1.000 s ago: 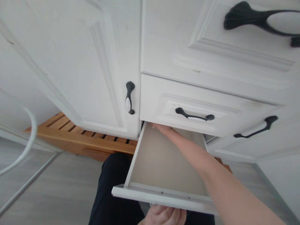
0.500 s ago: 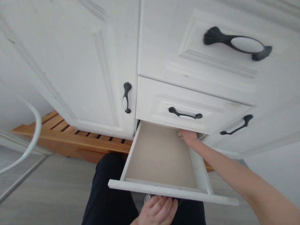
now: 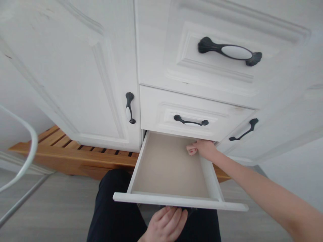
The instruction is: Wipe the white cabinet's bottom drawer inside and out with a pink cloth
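Note:
A white drawer is pulled out over my lap, its beige bottom bare apart from my right hand's corner. My left hand curls its fingers under the drawer's front panel, around the dark handle, which is mostly hidden. Inside the drawer, at the back right corner, my right hand is closed on a small pale pink, cloth-like bundle with reddish marks. Most of that bundle is covered by the fingers.
Above stand closed white drawers with dark handles. A cabinet door is at the left, another handle at the right. Below runs a slatted wooden bench. A curved white tube is at far left.
My right hand has come forward a little from the drawer's back corner, and the pink bundle now shows in its fingers. My left hand keeps its place under the front. The camera view has shifted.

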Demonstrator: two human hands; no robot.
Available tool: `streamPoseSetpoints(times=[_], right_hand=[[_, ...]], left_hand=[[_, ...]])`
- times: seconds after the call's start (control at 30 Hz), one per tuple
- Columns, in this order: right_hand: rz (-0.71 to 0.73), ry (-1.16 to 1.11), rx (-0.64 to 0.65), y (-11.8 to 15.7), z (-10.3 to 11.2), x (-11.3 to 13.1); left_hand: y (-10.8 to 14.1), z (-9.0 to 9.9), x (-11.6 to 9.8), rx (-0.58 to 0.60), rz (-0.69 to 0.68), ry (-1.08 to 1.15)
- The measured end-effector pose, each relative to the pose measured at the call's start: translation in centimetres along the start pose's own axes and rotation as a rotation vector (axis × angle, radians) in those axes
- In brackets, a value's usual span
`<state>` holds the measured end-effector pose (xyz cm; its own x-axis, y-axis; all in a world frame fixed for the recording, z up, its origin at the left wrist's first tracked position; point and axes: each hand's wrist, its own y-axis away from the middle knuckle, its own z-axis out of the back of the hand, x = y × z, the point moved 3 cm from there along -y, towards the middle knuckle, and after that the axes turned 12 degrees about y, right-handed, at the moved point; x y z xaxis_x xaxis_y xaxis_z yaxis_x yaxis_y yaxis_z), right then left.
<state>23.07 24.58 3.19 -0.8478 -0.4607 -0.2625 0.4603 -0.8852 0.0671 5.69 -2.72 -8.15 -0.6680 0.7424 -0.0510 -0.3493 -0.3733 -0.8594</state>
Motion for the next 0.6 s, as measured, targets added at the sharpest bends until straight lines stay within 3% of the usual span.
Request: streamPoseSetpoints(times=[0.17,0.33,0.47,0.6], right_hand=[[0.107,0.09,0.151,6.6,0.5,0.0],[0.229,-0.068,0.444,12.2,1.3,0.9],[0.193,-0.299,0.712,13.4,2.2,1.0],[0.15,-0.618,0.949,11.8,2.3,2.1]], left_hand=[[0.6,-0.1,0.0,0.013,0.024,0.012],[1.0,-0.6,0.0,0.028,0.009,0.039],[0.7,-0.7,-0.1,-0.03,0.044,0.068],[0.1,-0.6,-0.4,-0.118,0.037,0.033]])
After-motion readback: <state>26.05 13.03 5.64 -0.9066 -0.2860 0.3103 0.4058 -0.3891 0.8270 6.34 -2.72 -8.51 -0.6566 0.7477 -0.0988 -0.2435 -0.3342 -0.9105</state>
